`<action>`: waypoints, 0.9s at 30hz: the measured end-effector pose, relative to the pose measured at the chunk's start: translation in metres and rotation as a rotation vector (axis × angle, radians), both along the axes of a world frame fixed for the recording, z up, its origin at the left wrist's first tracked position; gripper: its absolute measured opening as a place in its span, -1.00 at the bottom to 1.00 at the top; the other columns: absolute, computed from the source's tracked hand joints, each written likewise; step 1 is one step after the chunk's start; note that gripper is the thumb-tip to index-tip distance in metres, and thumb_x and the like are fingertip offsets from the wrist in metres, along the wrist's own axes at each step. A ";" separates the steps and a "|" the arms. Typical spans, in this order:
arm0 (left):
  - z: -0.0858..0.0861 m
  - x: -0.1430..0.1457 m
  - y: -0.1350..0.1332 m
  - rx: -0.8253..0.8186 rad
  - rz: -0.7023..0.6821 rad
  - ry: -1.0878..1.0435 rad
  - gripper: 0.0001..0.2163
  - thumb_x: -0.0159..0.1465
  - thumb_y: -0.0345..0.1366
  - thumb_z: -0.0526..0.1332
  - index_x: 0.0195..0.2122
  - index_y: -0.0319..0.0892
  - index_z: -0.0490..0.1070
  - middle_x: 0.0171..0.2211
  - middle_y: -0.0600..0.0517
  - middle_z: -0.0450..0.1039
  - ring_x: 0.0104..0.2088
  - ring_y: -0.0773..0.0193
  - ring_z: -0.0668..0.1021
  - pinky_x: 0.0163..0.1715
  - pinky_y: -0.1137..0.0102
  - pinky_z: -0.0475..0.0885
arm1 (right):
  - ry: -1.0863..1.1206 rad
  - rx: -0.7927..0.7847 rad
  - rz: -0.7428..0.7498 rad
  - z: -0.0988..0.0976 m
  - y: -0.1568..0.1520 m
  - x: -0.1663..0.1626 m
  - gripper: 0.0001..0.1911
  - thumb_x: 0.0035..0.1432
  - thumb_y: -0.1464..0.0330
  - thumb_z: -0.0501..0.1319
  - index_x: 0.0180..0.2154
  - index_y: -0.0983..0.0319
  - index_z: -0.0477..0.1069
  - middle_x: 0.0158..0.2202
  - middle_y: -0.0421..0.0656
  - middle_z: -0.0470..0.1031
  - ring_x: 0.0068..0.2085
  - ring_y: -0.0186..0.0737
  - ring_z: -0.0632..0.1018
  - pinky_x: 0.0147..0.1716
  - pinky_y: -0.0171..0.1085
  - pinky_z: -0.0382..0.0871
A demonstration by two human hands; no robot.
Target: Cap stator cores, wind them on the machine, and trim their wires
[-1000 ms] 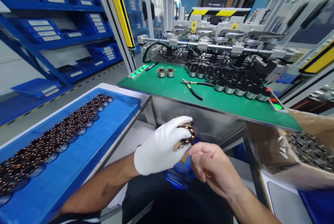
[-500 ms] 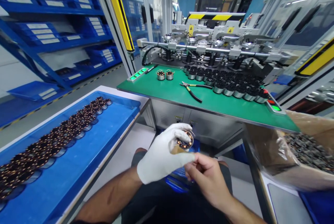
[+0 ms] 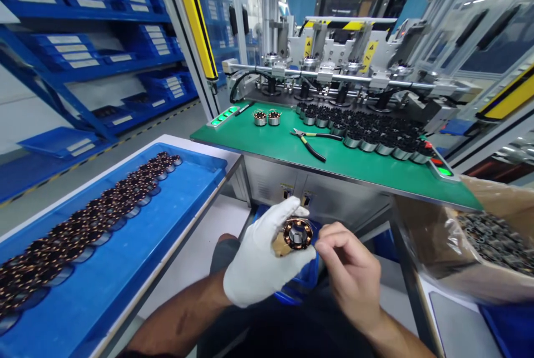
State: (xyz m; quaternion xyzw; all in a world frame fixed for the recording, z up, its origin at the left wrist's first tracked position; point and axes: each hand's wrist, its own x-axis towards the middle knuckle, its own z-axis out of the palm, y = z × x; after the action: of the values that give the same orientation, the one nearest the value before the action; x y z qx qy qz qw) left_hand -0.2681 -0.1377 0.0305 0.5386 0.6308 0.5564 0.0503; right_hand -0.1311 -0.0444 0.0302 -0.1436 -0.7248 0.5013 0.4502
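The gloved left hand (image 3: pixel 265 252) is clamped on a copper-wound ring (image 3: pixel 297 245), thumb below and fingers above and behind, with the ring's open middle facing the wearer. A brown patch (image 3: pixel 281 244) shows on the glove beside it. The bare right hand (image 3: pixel 352 269) is just to the right of the ring, thumb and forefinger brought together; whether they pinch a fine wire cannot be told. Both hands are over the lap, short of the near edge of the green surface (image 3: pixel 267 138).

On that surface, pliers (image 3: pixel 301 135) lie with spread handles, the lower one pointing to the near edge. Two wound parts (image 3: pixel 267 118) stand side by side nearer the far edge, and a dark pen (image 3: pixel 245 108) lies by the far left corner, next to a green-lit button panel (image 3: pixel 224 117) along the left edge. Black-topped parts (image 3: pixel 367 130) crowd the right half, reaching toward a red-and-green-lit panel (image 3: pixel 444 167) at the right edge.

Behind the far edge is a metal machine (image 3: pixel 325 71). To the left, a blue tray (image 3: pixel 183 196) carries packed copper-wound pieces (image 3: pixel 100 210) along its left edge. To the right, a cardboard box (image 3: pixel 479 274) holds small dark parts (image 3: pixel 498 235).
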 end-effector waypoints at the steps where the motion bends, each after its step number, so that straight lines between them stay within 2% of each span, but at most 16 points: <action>1: 0.002 0.001 0.000 -0.005 0.012 0.028 -0.37 0.14 -0.27 0.38 0.22 -0.03 0.18 -0.04 -0.03 0.54 -0.11 0.25 0.63 -0.06 0.42 0.58 | -0.009 -0.069 0.034 0.002 0.001 -0.001 -0.87 0.26 0.44 0.19 -0.37 0.19 0.38 -0.40 -0.21 0.38 -0.34 -0.29 0.43 -0.33 -0.29 0.30; 3: 0.005 0.001 0.000 -0.006 0.048 0.149 -0.45 0.18 -0.28 0.33 0.18 -0.08 0.22 -0.08 -0.06 0.56 -0.13 0.21 0.64 -0.08 0.37 0.59 | -0.009 -0.177 0.106 0.005 0.003 -0.005 -0.91 0.22 0.35 0.26 -0.33 0.19 0.37 -0.35 -0.20 0.37 -0.31 -0.28 0.43 -0.31 -0.31 0.32; 5: 0.006 0.002 -0.001 0.006 0.096 0.281 -0.52 0.20 -0.30 0.29 0.15 -0.12 0.26 -0.11 -0.09 0.58 -0.14 0.18 0.65 -0.07 0.32 0.59 | 0.007 -0.271 0.168 0.007 0.003 -0.010 -0.83 0.17 0.30 0.31 -0.35 0.20 0.35 -0.35 -0.21 0.34 -0.31 -0.30 0.41 -0.31 -0.33 0.31; 9: 0.006 0.001 -0.003 0.006 0.131 0.291 -0.50 0.17 -0.34 0.30 0.14 -0.15 0.25 -0.12 -0.06 0.59 -0.13 0.21 0.65 -0.01 0.36 0.57 | 0.057 -0.521 0.151 0.000 0.001 -0.014 -0.71 0.34 0.23 0.13 -0.43 0.21 0.27 -0.45 -0.24 0.31 -0.40 -0.36 0.37 -0.39 -0.37 0.28; 10: 0.006 0.001 -0.004 -0.015 0.117 0.263 -0.47 0.14 -0.35 0.31 0.15 -0.15 0.24 -0.11 -0.04 0.59 -0.13 0.22 0.64 0.00 0.39 0.56 | 0.065 -0.513 0.113 -0.001 0.003 -0.012 -0.74 0.36 0.24 0.10 -0.39 0.20 0.30 -0.41 -0.23 0.35 -0.38 -0.35 0.40 -0.37 -0.36 0.31; 12: 0.007 -0.001 -0.006 -0.074 0.072 0.230 -0.40 0.09 -0.37 0.34 0.18 -0.13 0.23 -0.08 -0.01 0.59 -0.11 0.23 0.64 0.02 0.40 0.54 | 0.038 -0.305 0.067 0.002 0.009 -0.007 -0.89 0.31 0.28 0.18 -0.24 0.17 0.39 -0.20 -0.15 0.43 -0.18 -0.28 0.48 -0.18 -0.29 0.37; 13: 0.007 -0.002 -0.007 -0.109 0.038 0.224 -0.37 0.08 -0.39 0.34 0.20 -0.12 0.22 -0.06 0.00 0.58 -0.10 0.23 0.64 0.02 0.40 0.55 | 0.004 -0.145 0.071 0.006 0.013 -0.004 -0.87 0.25 0.31 0.25 -0.15 0.15 0.42 -0.05 -0.11 0.42 -0.03 -0.21 0.47 -0.04 -0.23 0.36; 14: 0.009 -0.003 -0.007 -0.136 0.007 0.223 -0.35 0.07 -0.40 0.33 0.21 -0.12 0.21 -0.03 0.00 0.57 -0.09 0.21 0.64 0.01 0.40 0.55 | -0.043 0.009 0.098 0.011 0.018 -0.001 -0.74 0.19 0.34 0.32 -0.07 0.13 0.43 0.08 -0.07 0.36 0.10 -0.14 0.42 0.09 -0.16 0.30; 15: 0.010 -0.003 -0.008 -0.154 -0.016 0.220 -0.34 0.07 -0.41 0.32 0.23 -0.12 0.20 -0.01 -0.01 0.56 -0.07 0.20 0.63 0.01 0.38 0.55 | -0.100 0.132 0.146 0.017 0.021 0.000 -0.66 0.13 0.37 0.37 -0.04 0.11 0.44 0.17 -0.06 0.30 0.18 -0.09 0.37 0.16 -0.13 0.24; 16: 0.010 -0.003 -0.007 -0.173 -0.037 0.214 -0.35 0.08 -0.42 0.30 0.23 -0.13 0.19 0.01 -0.02 0.56 -0.05 0.19 0.63 0.01 0.38 0.55 | -0.156 0.205 0.205 0.022 0.024 0.001 -0.67 0.11 0.39 0.39 -0.06 0.11 0.48 0.20 -0.06 0.28 0.21 -0.07 0.35 0.18 -0.12 0.22; 17: 0.011 -0.003 -0.007 -0.196 -0.058 0.206 -0.36 0.09 -0.42 0.29 0.23 -0.13 0.20 0.03 -0.03 0.55 -0.03 0.19 0.62 0.02 0.37 0.55 | -0.195 0.220 0.249 0.027 0.025 0.001 -0.76 0.12 0.40 0.38 -0.13 0.12 0.51 0.18 -0.08 0.31 0.18 -0.09 0.39 0.16 -0.13 0.25; 19: 0.010 -0.001 -0.007 -0.219 -0.077 0.196 -0.38 0.10 -0.43 0.28 0.21 -0.13 0.22 0.05 -0.03 0.53 0.00 0.19 0.60 0.06 0.37 0.52 | -0.169 0.114 0.231 0.029 0.022 -0.001 -0.96 0.19 0.42 0.31 -0.30 0.16 0.51 0.03 -0.11 0.43 0.03 -0.18 0.49 0.03 -0.19 0.35; 21: 0.008 0.001 -0.007 -0.190 -0.054 0.182 -0.38 0.09 -0.42 0.32 0.20 -0.08 0.23 0.05 0.01 0.53 0.00 0.23 0.60 0.10 0.39 0.48 | -0.030 -0.050 0.083 0.022 0.015 -0.004 -0.88 0.27 0.43 0.23 -0.36 0.19 0.45 -0.14 -0.15 0.47 -0.10 -0.25 0.53 -0.07 -0.24 0.40; 24: 0.006 0.002 -0.008 -0.084 0.038 0.140 -0.39 0.06 -0.39 0.38 0.15 0.01 0.28 0.02 0.08 0.53 0.01 0.28 0.58 0.12 0.43 0.45 | 0.217 -0.160 -0.076 0.005 0.004 -0.003 -0.93 0.30 0.44 0.17 -0.25 0.18 0.41 -0.15 -0.15 0.42 -0.10 -0.25 0.53 -0.08 -0.22 0.42; 25: 0.006 0.002 -0.009 -0.063 0.052 0.120 -0.42 0.06 -0.39 0.39 0.11 0.03 0.30 0.01 0.10 0.52 0.01 0.30 0.57 0.11 0.45 0.45 | 0.261 -0.148 -0.057 0.000 0.002 -0.002 -0.94 0.28 0.42 0.21 -0.19 0.17 0.40 -0.12 -0.13 0.40 -0.09 -0.23 0.52 -0.07 -0.20 0.43; 27: 0.007 0.001 -0.009 -0.034 0.052 0.084 -0.51 0.08 -0.37 0.38 0.04 0.03 0.35 -0.01 0.10 0.51 0.01 0.32 0.56 0.10 0.48 0.44 | 0.248 -0.089 0.027 -0.006 0.000 0.000 -0.76 0.19 0.38 0.31 -0.09 0.17 0.39 -0.11 -0.10 0.39 -0.10 -0.19 0.51 -0.10 -0.18 0.44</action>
State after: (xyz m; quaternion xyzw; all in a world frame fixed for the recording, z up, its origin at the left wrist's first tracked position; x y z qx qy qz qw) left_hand -0.2670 -0.1464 0.0375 0.5439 0.6555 0.5236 0.0181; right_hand -0.1307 -0.0446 0.0245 -0.0906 -0.6424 0.5532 0.5225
